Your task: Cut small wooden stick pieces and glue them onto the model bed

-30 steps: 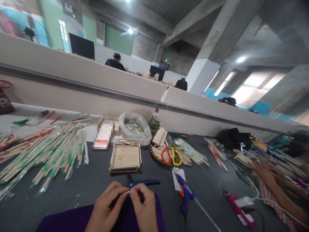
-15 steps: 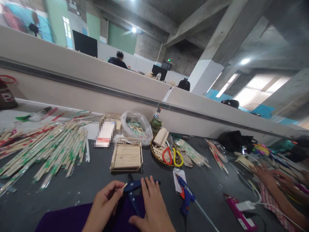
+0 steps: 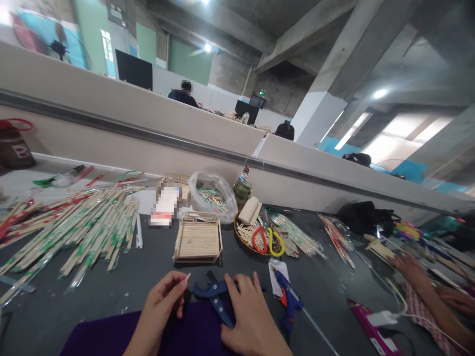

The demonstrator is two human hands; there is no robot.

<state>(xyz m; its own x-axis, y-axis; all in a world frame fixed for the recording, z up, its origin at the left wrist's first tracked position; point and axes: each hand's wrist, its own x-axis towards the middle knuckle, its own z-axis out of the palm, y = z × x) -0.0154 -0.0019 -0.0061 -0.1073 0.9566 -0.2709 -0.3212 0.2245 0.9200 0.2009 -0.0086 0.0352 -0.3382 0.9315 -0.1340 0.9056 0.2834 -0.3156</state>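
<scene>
- Our left hand [image 3: 163, 301] pinches a short wooden stick [image 3: 186, 278] between thumb and fingertips, its tip raised just above the dark table [image 3: 111, 291].
- Our right hand [image 3: 248, 316] lies over the handles of the blue cutter [image 3: 212, 290], fingers curling onto them; we cannot tell whether the hold is closed yet, and the blades point left toward the stick.
- Just beyond the cutter stands a small stick-built tray [image 3: 198, 240], its slatted floor and low rails looking assembled.
- We judge the stick uncut so far.
- A heap of wrapped chopsticks [image 3: 74, 232] on the far left suggests much stock is unused.
- A blue glue gun [image 3: 287, 299] lies idle to the right.
</scene>
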